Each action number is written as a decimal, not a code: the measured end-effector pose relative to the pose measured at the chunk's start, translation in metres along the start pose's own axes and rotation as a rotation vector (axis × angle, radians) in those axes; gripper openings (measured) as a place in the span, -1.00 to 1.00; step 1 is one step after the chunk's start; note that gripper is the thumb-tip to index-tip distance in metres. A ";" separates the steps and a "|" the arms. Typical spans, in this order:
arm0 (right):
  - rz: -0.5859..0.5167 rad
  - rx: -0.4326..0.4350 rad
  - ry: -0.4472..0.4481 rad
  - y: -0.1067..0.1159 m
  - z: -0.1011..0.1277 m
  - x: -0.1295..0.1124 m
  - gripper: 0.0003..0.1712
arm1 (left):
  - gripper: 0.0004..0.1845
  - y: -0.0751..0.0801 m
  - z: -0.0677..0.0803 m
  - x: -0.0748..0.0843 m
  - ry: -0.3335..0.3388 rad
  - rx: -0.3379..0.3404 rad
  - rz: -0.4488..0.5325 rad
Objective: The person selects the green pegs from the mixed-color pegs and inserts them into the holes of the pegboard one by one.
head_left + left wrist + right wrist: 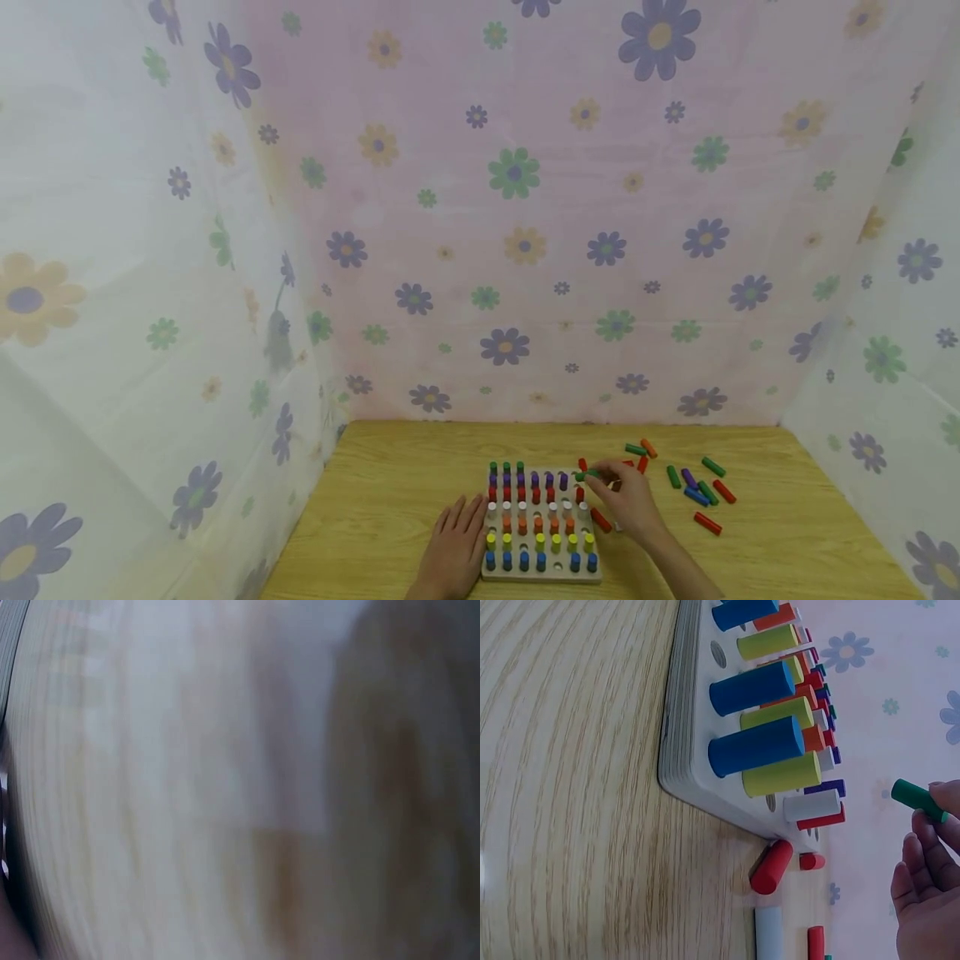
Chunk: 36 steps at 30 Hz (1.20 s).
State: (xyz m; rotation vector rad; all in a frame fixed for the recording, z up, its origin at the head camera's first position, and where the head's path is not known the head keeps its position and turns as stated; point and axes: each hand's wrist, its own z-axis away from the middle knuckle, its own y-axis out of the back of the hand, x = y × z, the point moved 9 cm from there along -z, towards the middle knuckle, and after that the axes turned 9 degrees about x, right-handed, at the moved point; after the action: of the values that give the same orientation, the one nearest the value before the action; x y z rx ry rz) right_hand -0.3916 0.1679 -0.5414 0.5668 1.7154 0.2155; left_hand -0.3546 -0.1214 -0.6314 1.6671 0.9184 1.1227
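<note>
- Right hand (626,500) pinches a green peg (919,800) in its fingertips, just above the far right corner of the peg board (540,572).
- Left hand (453,546) lies flat, fingers straight, on the tabletop (375,517), touching the board's left edge.
- Standing pegs fill the board in coloured rows.
- Loose pegs (701,493) lie scattered to the right; a red peg (771,867) rests against the board's edge.

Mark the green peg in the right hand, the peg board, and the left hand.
green peg (917,799): right wrist view, middle of the peg's free side.
peg board (542,574): head view, bare near edge of the board.
left hand (454,546): head view, back of the hand, resting beside the board.
</note>
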 end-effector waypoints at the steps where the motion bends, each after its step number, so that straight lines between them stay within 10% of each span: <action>1: 0.000 0.000 0.001 -0.002 0.000 -0.001 -0.85 | -0.33 0.000 0.000 0.000 0.000 -0.002 -0.002; 36: -0.041 -0.076 0.082 -0.053 -0.012 -0.022 -0.85 | -0.32 -0.002 0.001 -0.002 -0.001 0.011 0.003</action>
State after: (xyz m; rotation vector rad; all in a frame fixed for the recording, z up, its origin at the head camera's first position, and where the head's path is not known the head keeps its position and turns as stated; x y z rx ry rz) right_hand -0.4137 0.1138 -0.5429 0.4716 1.7886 0.2767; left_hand -0.3542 -0.1234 -0.6338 1.6781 0.9239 1.1207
